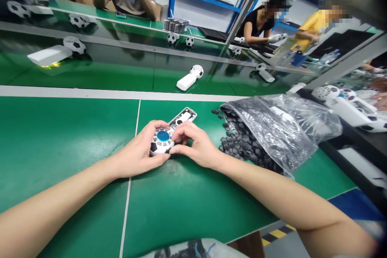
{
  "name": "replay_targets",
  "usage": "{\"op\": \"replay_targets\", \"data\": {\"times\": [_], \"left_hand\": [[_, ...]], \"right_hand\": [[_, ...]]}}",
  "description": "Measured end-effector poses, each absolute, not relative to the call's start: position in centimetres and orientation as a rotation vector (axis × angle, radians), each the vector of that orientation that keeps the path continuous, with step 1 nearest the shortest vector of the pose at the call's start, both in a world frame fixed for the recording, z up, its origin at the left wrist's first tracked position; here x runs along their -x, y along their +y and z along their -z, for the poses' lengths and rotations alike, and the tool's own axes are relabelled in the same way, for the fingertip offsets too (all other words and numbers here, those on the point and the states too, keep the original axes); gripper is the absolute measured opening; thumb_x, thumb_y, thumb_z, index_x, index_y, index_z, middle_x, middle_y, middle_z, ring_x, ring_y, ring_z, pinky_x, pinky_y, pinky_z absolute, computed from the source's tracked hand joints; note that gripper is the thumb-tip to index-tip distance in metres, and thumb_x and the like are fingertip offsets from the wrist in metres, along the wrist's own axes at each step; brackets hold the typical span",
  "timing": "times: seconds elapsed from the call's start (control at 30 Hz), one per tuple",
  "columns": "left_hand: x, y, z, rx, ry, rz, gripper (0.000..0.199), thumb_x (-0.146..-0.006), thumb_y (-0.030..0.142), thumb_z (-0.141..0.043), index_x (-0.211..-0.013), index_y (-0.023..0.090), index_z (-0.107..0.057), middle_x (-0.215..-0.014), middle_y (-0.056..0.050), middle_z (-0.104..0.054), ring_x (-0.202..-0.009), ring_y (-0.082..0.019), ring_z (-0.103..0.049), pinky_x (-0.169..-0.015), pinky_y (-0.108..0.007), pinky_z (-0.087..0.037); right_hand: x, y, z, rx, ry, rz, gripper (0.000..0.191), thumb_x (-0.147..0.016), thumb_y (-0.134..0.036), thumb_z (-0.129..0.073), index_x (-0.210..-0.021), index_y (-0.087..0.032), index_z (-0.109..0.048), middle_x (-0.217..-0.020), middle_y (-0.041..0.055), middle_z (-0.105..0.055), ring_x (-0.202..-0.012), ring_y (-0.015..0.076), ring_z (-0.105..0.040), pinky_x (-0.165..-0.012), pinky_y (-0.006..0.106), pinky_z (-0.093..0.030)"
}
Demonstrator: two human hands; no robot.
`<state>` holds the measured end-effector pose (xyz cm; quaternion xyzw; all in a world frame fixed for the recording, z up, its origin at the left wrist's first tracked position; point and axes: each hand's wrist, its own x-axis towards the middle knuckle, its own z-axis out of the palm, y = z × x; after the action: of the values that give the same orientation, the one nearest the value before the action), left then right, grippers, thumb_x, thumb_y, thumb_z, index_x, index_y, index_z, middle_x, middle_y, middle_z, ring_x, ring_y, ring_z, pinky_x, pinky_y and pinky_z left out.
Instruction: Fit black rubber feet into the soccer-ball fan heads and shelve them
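Observation:
A small handheld fan [162, 146] with a black-and-white football-patterned head and a blue round centre lies just above the green bench. Its handle is uncovered, with a circuit board [190, 113] showing, and points away to the upper right. My left hand [140, 151] is closed round the left side of the head, thumb at the near edge. My right hand [198, 144] is bent in, its thumb and fingertips pressed to the head's right edge; whether a small piece sits between them is hidden. Right of it, loose black pieces [238, 145] spill from a clear plastic bag [281, 125].
A conveyor belt [121, 74] beyond a white rail carries several football-headed fans, including a white one [187, 80]. More fans [347, 105] are piled in a dark tray at right. Several people are across the line. A metal post [246, 6] slants overhead.

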<state>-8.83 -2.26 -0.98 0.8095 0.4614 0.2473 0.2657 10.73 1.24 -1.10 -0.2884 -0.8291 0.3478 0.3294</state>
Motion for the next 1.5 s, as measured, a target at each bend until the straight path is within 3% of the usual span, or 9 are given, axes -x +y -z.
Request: {"op": "replay_targets", "data": {"times": [0.23, 0.33, 0.67, 1.0, 1.23, 1.37, 1.5], "left_hand": [[9.2, -2.2, 1.2, -2.217, 1.159, -0.718, 0.047, -0.080, 0.029, -0.049, -0.120, 0.021, -0.026, -0.119, -0.009, -0.040, -0.102, -0.022, -0.048, -0.082, -0.034, -0.044], [9.2, -2.1, 1.3, -2.220, 1.142, -0.731, 0.048, -0.080, 0.029, -0.050, -0.121, 0.022, -0.026, -0.120, -0.009, -0.040, -0.106, -0.022, -0.046, -0.086, -0.034, -0.043], [8.3, -2.6, 1.2, -2.084, 1.248, -0.812, 0.045, -0.077, 0.028, -0.052, -0.116, 0.023, -0.032, -0.114, -0.007, -0.043, -0.099, -0.021, -0.049, -0.080, -0.034, -0.044], [7.8, -2.6, 2.4, -2.136, 1.171, -1.056, 0.037, -0.076, 0.020, -0.054, -0.107, 0.021, -0.034, -0.113, -0.009, -0.045, -0.106, -0.023, -0.047, -0.087, -0.037, -0.041], [8.3, -2.2, 1.9, -2.212, 1.200, -0.934, 0.045, -0.074, 0.028, -0.059, -0.112, 0.022, -0.034, -0.109, -0.007, -0.045, -0.101, -0.021, -0.050, -0.082, -0.034, -0.045], [8.5, -1.8, 2.1, -2.209, 1.242, -0.871, 0.062, -0.067, 0.033, -0.066, -0.117, 0.023, -0.030, -0.114, -0.007, -0.044, -0.102, -0.023, -0.050, -0.082, -0.036, -0.046], [8.2, -1.7, 2.4, -2.216, 1.216, -0.914, 0.061, -0.068, 0.030, -0.062, -0.118, 0.023, -0.028, -0.118, -0.007, -0.044, -0.105, -0.024, -0.050, -0.084, -0.036, -0.045]], "right_hand": [[-10.7, 1.3, 0.8, 0.800, -2.304, -0.811, 0.038, -0.077, -0.037, -0.063, -0.107, -0.019, -0.048, -0.104, 0.0059, -0.051, -0.082, 0.0134, -0.053, -0.073, 0.029, -0.048], [-10.9, 1.3, 0.6, 0.878, -2.372, -0.834, 0.042, -0.078, -0.039, -0.061, -0.113, -0.021, -0.046, -0.107, 0.0057, -0.053, -0.074, 0.0117, -0.055, -0.071, 0.029, -0.049], [-11.0, 2.3, 0.2, 0.834, -2.311, -1.036, 0.037, -0.075, -0.032, -0.066, -0.105, -0.017, -0.052, -0.100, 0.0048, -0.054, -0.071, 0.0100, -0.060, -0.065, 0.025, -0.050], [-10.5, 2.4, 0.4, 0.833, -2.337, -1.030, 0.030, -0.077, -0.028, -0.064, -0.102, -0.017, -0.051, -0.093, 0.0028, -0.048, -0.074, 0.0118, -0.057, -0.075, 0.034, -0.052], [-10.9, 2.8, 0.0, 0.796, -2.315, -1.210, 0.040, -0.073, -0.036, -0.067, -0.105, -0.017, -0.049, -0.100, 0.0048, -0.050, -0.072, 0.0112, -0.060, -0.064, 0.027, -0.053], [-11.1, 2.9, -1.3, 0.804, -2.449, -1.060, 0.048, -0.068, -0.040, -0.071, -0.106, -0.018, -0.051, -0.104, 0.0058, -0.055, -0.078, 0.0136, -0.058, -0.063, 0.026, -0.049], [-10.3, 2.4, -2.3, 0.938, -2.488, -0.846, 0.048, -0.062, -0.040, -0.075, -0.099, -0.016, -0.055, -0.095, 0.0045, -0.060, -0.082, 0.0160, -0.055, -0.073, 0.031, -0.045]]}}
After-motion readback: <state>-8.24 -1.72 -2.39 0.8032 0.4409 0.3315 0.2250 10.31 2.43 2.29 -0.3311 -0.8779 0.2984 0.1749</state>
